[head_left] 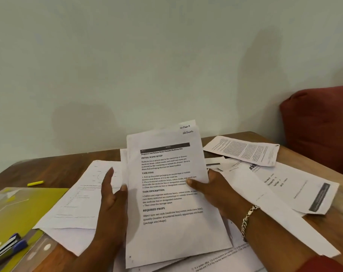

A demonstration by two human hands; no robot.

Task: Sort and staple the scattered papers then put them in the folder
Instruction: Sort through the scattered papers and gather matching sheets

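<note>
A: Where is the stack of papers [172,193] right now?

B: It stands tilted up in the middle of the wooden table [235,137], raised over the loose sheets lying beneath it. The top page carries printed headings and a dark band near its top.

A: And the hands?

B: The right hand [210,190] grips the stack's right edge, thumb across the printed face, the fingers behind it. A chain bracelet [248,218] sits on that wrist. The left hand [112,195] is at the stack's left edge with its fingers straight and spread, thumb tip against the paper's edge; it isn't curled round anything.

A: What lies around the stack?

B: Left of it, a faintly printed sheet [82,195] lies flat, partly over the yellow folder [23,207]. A stapler [8,246], blue and black, rests on the folder's near corner. A yellow highlighter [35,183] lies beyond the folder. Right of the stack, more scattered papers [284,185] overlap one another, and a densely printed sheet [243,150] lies farther back. A red cushion [321,128] sits past the table's right end.
</note>
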